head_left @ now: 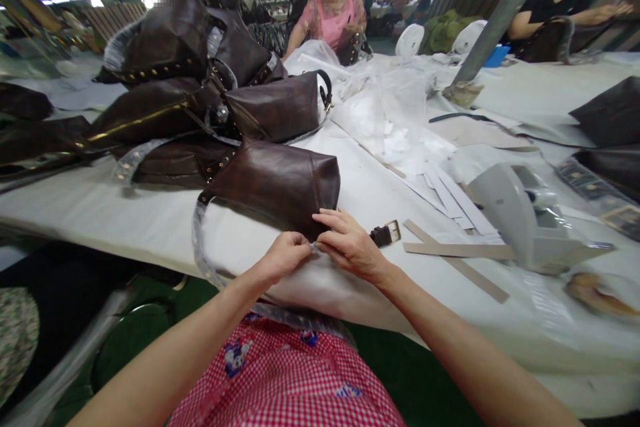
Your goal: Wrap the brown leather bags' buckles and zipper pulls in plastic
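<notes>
Several dark brown bags (145, 107) lie heaped on the white worktop (90, 197), at least some of their straps already sleeved in clear plastic. The nearest bag (270, 180) lies on its side at the front of the heap, right before the person; its strap (201, 240) is likewise covered where it loops down over the worktop's edge, while the short buckle end beyond the right hand, seemingly its own, is bare and unfastened. How much of the strap hidden by the hands is covered cannot be told. The bag's body looks smooth and glossy, reddish brown where light falls, with a seam near its squared end and small brass-coloured studs along the opposite side. The sleeved strap looks cloudy and slightly creased. The buckle (393, 232) is a pale metal frame on dark leather. The left grip (289, 255) and the right grip (350, 245) are both closed, fingertips nearly meeting just beside the bag's lower edge, pinching a small pale piece (314, 247), too small to identify.
</notes>
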Available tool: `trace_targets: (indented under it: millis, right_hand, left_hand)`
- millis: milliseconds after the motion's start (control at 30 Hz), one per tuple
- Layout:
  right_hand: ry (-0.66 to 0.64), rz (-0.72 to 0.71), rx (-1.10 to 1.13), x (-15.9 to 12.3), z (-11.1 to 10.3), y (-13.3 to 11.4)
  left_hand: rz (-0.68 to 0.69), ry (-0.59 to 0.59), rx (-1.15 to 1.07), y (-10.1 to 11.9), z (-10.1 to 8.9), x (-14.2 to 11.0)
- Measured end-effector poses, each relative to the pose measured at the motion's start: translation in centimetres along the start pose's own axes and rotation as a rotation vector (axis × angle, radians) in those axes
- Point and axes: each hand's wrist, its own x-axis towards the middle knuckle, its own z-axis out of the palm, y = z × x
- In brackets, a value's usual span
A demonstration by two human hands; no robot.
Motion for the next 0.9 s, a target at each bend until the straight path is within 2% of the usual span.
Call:
trace_targets:
  millis: [200, 367, 433, 567, 700, 800, 900]
  right_hand:
    - [0.044, -0.16, -0.246, -0.3, 1.4, -0.9]
    - [0.06, -0.177, -0.263, -0.4, 2.7, -1.2]
    - [0.079, -0.17, -0.239, -0.5, 3.0, -1.1]
    - [0.095, -0.18, -0.185, -0.6, 3.2, -0.6]
    - [0.096, -0.175, -0.144, -0.9, 3.1, -0.3]
    - [0.091, -0.164, -0.127, -1.0, 3.0, -0.3]
    - [0.1, -0.15, -0.121, -1.0, 2.9, -0.2]
  left_hand:
    - [0.026, 0.033, -0.047, -0.3, 0.2, 0.1]
    - [-0.021, 0.009, -0.121, -0.1, 0.6, -0.4]
    - [-0.089, -0.04, -0.166, 0.2, 0.5, -0.6]
    - [-0.308, -0.241, -0.256, 0.9, -0.4, -0.6]
    - [-0.444, -0.375, -0.394, 0.8, -1.3, -0.1]
    - [-0.49, -0.395, -0.544, 0.2, -1.2, 0.1]
    - [-0.439, -0.341, -0.633, -0.3, -0.8, 0.2]
